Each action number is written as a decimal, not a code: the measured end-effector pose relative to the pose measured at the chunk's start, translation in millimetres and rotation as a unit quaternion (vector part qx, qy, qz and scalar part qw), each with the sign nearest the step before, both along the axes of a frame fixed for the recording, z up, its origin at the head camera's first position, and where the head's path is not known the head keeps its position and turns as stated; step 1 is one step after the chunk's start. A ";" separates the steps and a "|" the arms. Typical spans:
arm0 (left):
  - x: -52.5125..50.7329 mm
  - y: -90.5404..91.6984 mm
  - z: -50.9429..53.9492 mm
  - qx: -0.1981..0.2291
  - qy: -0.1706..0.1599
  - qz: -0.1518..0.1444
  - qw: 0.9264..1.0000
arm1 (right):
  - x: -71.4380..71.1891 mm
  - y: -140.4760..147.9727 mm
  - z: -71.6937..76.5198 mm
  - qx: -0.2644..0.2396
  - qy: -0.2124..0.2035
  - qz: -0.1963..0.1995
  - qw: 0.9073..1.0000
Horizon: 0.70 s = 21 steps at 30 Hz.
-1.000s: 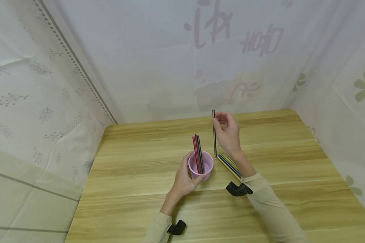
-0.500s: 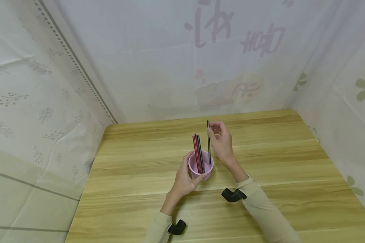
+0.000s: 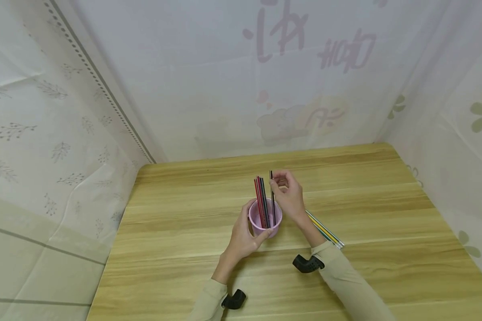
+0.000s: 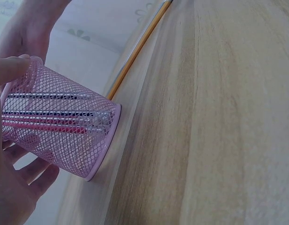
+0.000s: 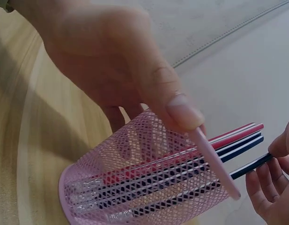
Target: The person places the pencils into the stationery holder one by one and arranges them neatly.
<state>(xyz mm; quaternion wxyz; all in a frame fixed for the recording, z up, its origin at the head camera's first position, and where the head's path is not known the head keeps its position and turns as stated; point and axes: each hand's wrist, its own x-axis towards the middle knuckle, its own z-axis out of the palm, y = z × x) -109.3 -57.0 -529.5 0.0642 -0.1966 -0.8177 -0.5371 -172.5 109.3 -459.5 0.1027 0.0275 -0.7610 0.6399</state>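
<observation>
A pink mesh pen cup (image 3: 276,229) stands on the table, gripped by my left hand (image 3: 242,237) with thumb and fingers round its side. In the right wrist view the left thumb lies over the cup's rim (image 5: 214,161). Several red and dark striped pencils (image 3: 260,196) lean together inside, their clear ends at the bottom. My right hand (image 3: 291,196) pinches a dark striped pencil (image 3: 272,205) near its upper end. That pencil's lower part is inside the cup, seen through the mesh (image 4: 64,140) in the left wrist view, apart from the bundle.
More pencils, yellow, green and pale, (image 3: 325,228) lie on the wooden table (image 3: 184,214) right of the cup, partly under the right forearm. An orange one (image 4: 139,47) shows in the left wrist view. Printed cloth (image 3: 209,89) hangs behind the table and at both sides.
My right hand has moved left and down, bringing its pencil from beside the cup to inside it. The left hand and cup have stayed in place.
</observation>
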 end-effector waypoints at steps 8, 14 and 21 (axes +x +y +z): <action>-0.4 0.0 0.3 -0.001 -0.001 -0.002 1.000 | 5.8 1.5 -6.6 0.033 -0.001 0.033 0.999; -0.9 0.2 0.0 0.000 -0.001 -0.002 1.000 | 9.8 12.6 -11.5 0.028 -0.013 0.048 0.998; -0.8 0.6 -0.6 0.003 0.009 0.002 1.000 | 14.4 36.6 -13.1 0.013 -0.038 0.046 0.998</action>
